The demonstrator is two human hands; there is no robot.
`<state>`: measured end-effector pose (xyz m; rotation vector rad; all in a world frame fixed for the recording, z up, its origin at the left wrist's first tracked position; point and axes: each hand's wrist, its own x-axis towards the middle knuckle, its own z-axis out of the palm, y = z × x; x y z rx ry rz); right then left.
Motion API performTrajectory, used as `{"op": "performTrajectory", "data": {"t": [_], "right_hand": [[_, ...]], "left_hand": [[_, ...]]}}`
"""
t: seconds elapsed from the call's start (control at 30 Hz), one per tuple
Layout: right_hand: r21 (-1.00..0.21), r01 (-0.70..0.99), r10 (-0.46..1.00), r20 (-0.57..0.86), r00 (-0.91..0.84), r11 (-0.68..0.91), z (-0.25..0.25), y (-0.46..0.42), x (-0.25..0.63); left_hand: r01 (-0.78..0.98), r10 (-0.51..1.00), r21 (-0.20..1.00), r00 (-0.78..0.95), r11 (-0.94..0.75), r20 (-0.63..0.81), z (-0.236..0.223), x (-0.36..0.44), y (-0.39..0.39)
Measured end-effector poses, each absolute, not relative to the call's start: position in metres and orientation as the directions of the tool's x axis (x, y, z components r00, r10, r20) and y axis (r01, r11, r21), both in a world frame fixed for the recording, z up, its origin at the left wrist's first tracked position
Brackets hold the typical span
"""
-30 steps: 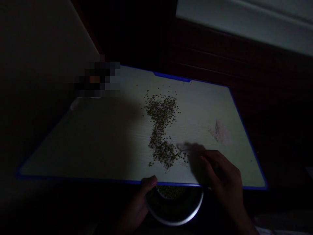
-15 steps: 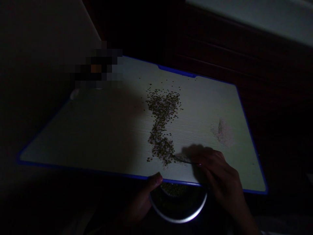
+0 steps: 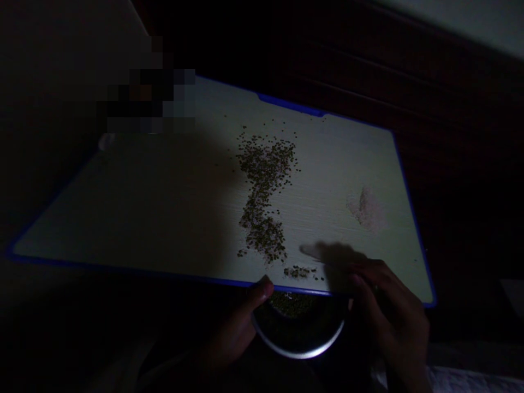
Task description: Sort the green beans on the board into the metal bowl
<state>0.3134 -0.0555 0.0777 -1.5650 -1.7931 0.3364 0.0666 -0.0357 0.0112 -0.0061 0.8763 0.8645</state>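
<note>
1. Dim light. Pale board with a blue rim lies flat in front of the person, its near edge overhanging a round bowl with a bright metallic rim.
2. Small dark-green seeds lie mid-board in an uneven band, broad at the far end, narrower midway, widening again nearer the person. Strays dot the far side.
3. Short row of seeds sits apart, close to the near edge, just above the bowl. More green seeds inside the bowl.
4. Left hand: thumb over the near edge, beside the bowl. Fingers hidden; cannot tell their grip.
5. Right hand: over the near edge, right of the short row, fingers bent, thumb close to them. Too dark to tell what they pinch.
6. Pale powder heap toward the board's right side, well apart from the seeds.
</note>
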Motion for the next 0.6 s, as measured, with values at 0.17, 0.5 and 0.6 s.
{"op": "performTrajectory", "data": {"t": [0.17,0.5,0.6], "right_hand": [[-0.626,0.764,0.938,0.338,0.081,0.159,0.070,-0.061,0.328],[-0.616,0.756,0.946,0.325,-0.011,0.221,0.071,-0.066,0.325],[-0.623,0.739,0.944,0.325,-0.054,0.257,0.073,-0.066,0.324]], "left_hand": [[-0.658,0.624,0.295,0.342,0.693,-0.702,0.010,0.068,-0.037],[-0.635,0.584,0.287,0.324,0.717,-0.744,0.012,0.067,-0.034],[-0.637,0.569,0.278,0.310,0.719,-0.762,0.014,0.067,-0.033]]}}
